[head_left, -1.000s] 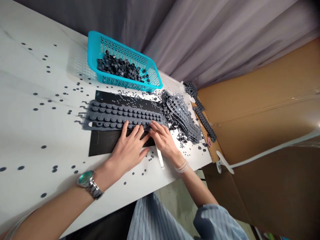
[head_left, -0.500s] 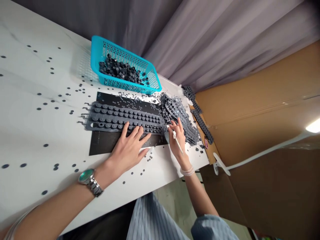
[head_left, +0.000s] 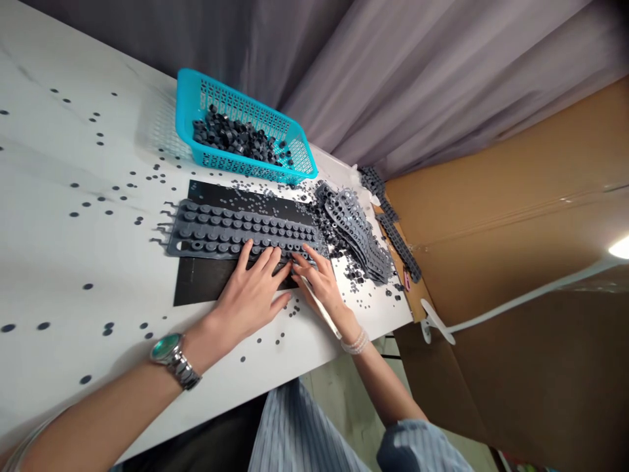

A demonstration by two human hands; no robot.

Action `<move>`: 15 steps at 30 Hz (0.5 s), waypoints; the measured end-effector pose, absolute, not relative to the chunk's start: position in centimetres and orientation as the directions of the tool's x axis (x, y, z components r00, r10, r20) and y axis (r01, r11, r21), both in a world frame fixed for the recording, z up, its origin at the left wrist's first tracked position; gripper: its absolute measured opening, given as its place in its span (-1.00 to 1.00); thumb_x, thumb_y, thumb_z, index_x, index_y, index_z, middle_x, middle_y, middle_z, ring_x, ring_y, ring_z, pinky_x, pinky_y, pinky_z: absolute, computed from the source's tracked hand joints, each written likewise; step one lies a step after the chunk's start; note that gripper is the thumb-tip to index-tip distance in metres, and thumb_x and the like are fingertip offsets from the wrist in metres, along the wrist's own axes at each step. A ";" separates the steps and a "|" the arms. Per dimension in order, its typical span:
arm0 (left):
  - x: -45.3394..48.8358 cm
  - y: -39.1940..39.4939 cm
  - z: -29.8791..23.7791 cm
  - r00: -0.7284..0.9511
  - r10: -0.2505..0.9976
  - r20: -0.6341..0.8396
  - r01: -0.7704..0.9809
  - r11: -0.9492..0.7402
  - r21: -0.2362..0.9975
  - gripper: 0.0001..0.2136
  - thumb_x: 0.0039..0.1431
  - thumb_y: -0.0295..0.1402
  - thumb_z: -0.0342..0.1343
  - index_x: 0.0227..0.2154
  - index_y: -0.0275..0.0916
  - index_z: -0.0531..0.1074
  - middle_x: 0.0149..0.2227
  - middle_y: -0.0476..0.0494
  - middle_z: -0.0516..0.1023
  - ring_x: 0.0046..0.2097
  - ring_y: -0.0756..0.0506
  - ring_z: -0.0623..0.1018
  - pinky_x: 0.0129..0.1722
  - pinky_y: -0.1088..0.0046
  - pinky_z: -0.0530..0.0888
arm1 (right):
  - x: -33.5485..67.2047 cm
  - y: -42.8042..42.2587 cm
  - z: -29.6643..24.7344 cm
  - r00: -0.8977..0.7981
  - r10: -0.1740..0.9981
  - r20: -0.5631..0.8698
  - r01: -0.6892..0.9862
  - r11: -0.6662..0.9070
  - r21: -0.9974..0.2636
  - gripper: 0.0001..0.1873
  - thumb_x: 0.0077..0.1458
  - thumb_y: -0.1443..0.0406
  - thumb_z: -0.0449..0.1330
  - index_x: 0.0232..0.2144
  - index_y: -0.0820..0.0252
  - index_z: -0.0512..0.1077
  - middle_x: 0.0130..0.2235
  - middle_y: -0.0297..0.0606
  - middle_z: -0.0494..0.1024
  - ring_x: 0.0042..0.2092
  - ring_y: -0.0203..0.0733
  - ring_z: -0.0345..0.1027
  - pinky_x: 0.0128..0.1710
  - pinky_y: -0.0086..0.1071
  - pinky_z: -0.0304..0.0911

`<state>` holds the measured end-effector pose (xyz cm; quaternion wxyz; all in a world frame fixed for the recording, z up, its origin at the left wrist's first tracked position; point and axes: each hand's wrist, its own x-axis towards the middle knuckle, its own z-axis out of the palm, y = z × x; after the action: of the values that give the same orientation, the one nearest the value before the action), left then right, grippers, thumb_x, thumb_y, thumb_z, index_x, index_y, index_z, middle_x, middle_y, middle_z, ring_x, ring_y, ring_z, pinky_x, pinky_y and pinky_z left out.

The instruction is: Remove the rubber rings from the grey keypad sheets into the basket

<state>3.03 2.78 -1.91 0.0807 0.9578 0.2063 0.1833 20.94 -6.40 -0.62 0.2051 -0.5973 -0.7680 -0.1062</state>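
Seen from the head camera, a studded gray sheet lies across a black mat on a white table. At the sheet's 6 o'clock, a person's left hand, wearing a metal watch, rests its fingertips on the near edge, fingers apart and gripping nothing. At 4 o'clock, the right hand holds a slim white tool clamped in its fingers, the tool's tail end slanting toward a beaded bracelet; its tip is hidden. A turquoise basket of small black pieces stands at 12 o'clock, perforated gray sheets are heaped at 3 o'clock, and dark discs dot the tabletop at 9 o'clock.
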 end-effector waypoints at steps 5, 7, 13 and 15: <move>3.0 2.8 -2.2 0.843 0.428 0.326 0.359 -0.899 0.250 -0.55 0.32 -0.16 -0.05 0.15 -0.26 0.43 0.23 -0.45 0.37 0.27 -0.33 0.33 0.32 -0.18 0.00 | 21.2 -6.2 -0.5 -0.231 0.856 0.462 0.955 0.291 -0.061 -0.84 0.26 0.42 0.15 -0.11 0.16 0.37 0.04 -0.04 0.58 0.31 -0.04 0.21 0.06 -0.10 0.36; 3.0 2.8 -2.2 0.844 0.427 0.325 0.358 -0.899 0.251 -0.54 0.32 -0.16 -0.05 0.17 -0.26 0.41 0.23 -0.45 0.37 0.27 -0.33 0.33 0.32 -0.18 0.01 | 21.2 -6.2 -0.4 -0.226 0.853 0.471 0.956 0.287 -0.060 -0.84 0.26 0.43 0.15 -0.11 0.17 0.37 0.02 -0.04 0.59 0.31 -0.03 0.22 0.06 -0.11 0.36; 3.0 2.8 -1.9 0.848 0.425 0.317 0.361 -0.901 0.241 -0.57 0.32 -0.16 -0.06 0.11 -0.27 0.45 0.23 -0.46 0.38 0.27 -0.34 0.33 0.32 -0.18 0.01 | 21.4 -5.9 -0.4 -0.245 0.873 0.423 0.958 0.284 -0.031 -0.90 0.28 0.38 0.15 -0.15 0.16 0.40 0.04 -0.07 0.59 0.29 -0.02 0.24 0.04 -0.11 0.38; 3.0 2.8 -1.9 0.847 0.426 0.318 0.361 -0.900 0.244 -0.58 0.32 -0.17 -0.05 0.10 -0.26 0.46 0.23 -0.45 0.38 0.26 -0.33 0.34 0.33 -0.17 0.01 | 21.6 -5.8 -0.5 -0.261 0.887 0.381 0.959 0.283 -0.001 -0.91 0.30 0.36 0.12 -0.17 0.16 0.42 0.04 -0.08 0.59 0.31 -0.02 0.22 0.05 -0.10 0.38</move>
<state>3.00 2.78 -1.86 0.0875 0.9570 0.2056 0.1849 21.62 -5.80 -0.55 0.1557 -0.5875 -0.7857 -0.1156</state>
